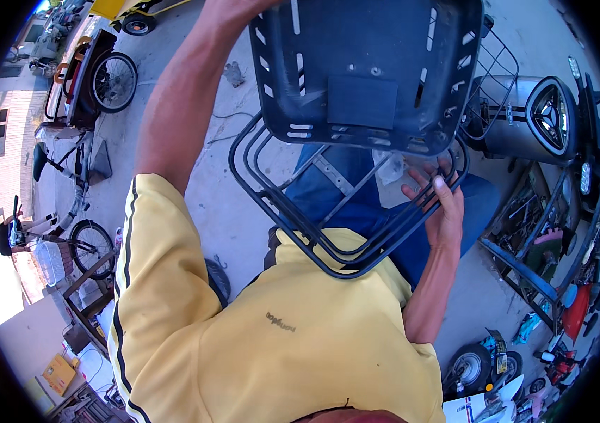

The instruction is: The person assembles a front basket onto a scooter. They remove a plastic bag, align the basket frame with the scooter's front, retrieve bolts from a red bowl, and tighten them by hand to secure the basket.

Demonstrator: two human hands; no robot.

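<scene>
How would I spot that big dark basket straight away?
Start at the yellow shirt and look up the picture, past the black tube rack, to the dark basket. Its broad, slotted panel sets it apart from the open wire basket to its right.

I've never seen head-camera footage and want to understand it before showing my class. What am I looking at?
There is no machine at work here, just a person's two bare hands. The single picture comes from a wide fisheye camera on that person's head, looking down, so straight edges bend and their yellow shirt and blue trousers show. The left hand is mostly cut off at the top, by a dark slotted basket; its grip can't be seen. The right hand is at the bars of a black rack below the basket; how firmly it grips isn't clear. Around them is grey ground, with a bicycle at the left.
</scene>
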